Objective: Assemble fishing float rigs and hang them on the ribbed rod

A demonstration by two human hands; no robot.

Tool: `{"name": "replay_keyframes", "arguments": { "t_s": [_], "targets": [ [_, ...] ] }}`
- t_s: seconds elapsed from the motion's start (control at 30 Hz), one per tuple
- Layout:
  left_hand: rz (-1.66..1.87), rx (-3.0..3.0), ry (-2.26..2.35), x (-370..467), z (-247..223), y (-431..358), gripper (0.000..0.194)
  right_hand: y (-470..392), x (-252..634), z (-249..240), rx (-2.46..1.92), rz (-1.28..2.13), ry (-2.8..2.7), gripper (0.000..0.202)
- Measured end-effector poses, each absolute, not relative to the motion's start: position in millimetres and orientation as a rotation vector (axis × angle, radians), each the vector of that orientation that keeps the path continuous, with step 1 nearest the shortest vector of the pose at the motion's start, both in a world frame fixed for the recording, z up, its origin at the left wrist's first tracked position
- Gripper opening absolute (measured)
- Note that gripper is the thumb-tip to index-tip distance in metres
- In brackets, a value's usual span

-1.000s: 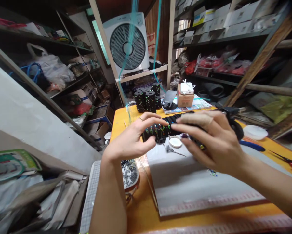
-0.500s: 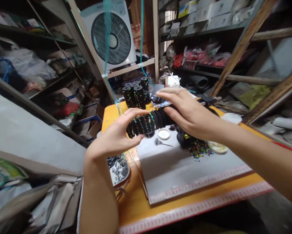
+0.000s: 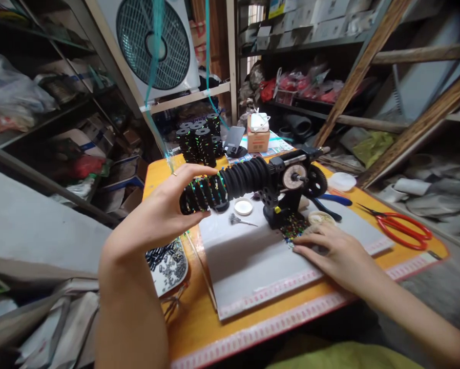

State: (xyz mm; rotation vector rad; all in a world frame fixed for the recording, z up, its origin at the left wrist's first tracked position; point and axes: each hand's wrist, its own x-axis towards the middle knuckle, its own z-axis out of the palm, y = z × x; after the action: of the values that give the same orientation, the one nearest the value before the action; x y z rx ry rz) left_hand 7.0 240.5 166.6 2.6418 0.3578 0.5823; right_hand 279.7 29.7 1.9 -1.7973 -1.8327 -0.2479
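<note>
My left hand (image 3: 157, 205) is wrapped round the left end of a black ribbed cylinder (image 3: 249, 177), where rows of shiny coloured beads (image 3: 213, 187) circle it. The cylinder sticks out sideways from a small black geared stand (image 3: 287, 200) with a round pale disc. Below the stand, my right hand (image 3: 330, 251) reaches down to a loose pile of coloured beads (image 3: 293, 225) on the grey board (image 3: 249, 271). Its thumb and forefinger are drawn together at the pile's near edge; whatever lies between the fingertips is too small to make out.
Red-handled scissors (image 3: 404, 230) and blue-handled pliers (image 3: 335, 199) lie at the right. A white lid (image 3: 243, 206), a small brush (image 3: 241, 220) and a dish (image 3: 321, 218) sit on the board. Black beaded rolls (image 3: 201, 141) stand behind; a bead tray (image 3: 182, 277) is at left.
My right hand has left the cylinder and come down to the bead pile, uncovering the geared stand. My left hand stays round the beaded end. The view has shifted to the right.
</note>
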Motion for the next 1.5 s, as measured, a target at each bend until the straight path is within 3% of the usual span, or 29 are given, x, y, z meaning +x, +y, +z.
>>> {"name": "replay_keyframes", "arguments": {
  "t_s": [0.33,0.63,0.77,1.5],
  "targets": [
    [0.609,2.662,0.327,7.8,166.3,241.8,0.061,28.0,268.6,7.3,-1.641,-0.295,-1.771,0.009],
    [0.655,2.607,0.263,9.7,162.2,244.7,0.061,85.9,224.0,125.5,-1.257,-0.476,-1.811,0.015],
    [0.652,2.61,0.261,9.0,161.9,244.9,0.059,117.2,205.7,153.7,-1.138,-0.661,-1.83,0.016],
    [0.644,2.612,0.288,7.4,163.1,242.4,0.059,136.6,200.4,151.6,-1.128,-0.674,-1.894,0.021]
  ]
}}
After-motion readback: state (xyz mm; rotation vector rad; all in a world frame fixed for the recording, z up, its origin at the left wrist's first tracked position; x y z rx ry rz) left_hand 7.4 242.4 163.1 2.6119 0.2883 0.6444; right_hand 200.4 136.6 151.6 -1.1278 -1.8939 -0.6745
